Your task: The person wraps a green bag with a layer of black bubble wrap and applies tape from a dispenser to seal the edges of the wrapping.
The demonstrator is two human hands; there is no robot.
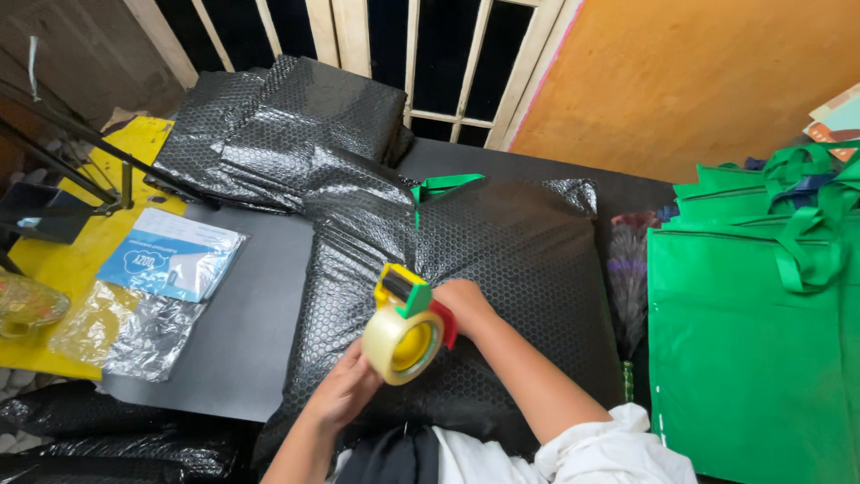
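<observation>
A parcel wrapped in black bubble wrap (502, 260) lies on the dark table in front of me, with a green strap (443, 185) poking out at its far edge. My right hand (464, 305) grips the red handle of a tape dispenser (408, 314) with a yellow and green head and a roll of clear tape (401, 345). The dispenser rests on the parcel's left part. My left hand (345, 390) touches the roll from below, fingers on the tape near the parcel's near edge.
More folded black bubble wrap (287, 125) is piled at the back left. A blue-and-white packet (170, 254) and clear plastic bags (125, 332) lie on the left, over a yellow surface. A stack of green fabric bags (752, 332) stands at the right. A wooden window frame is behind.
</observation>
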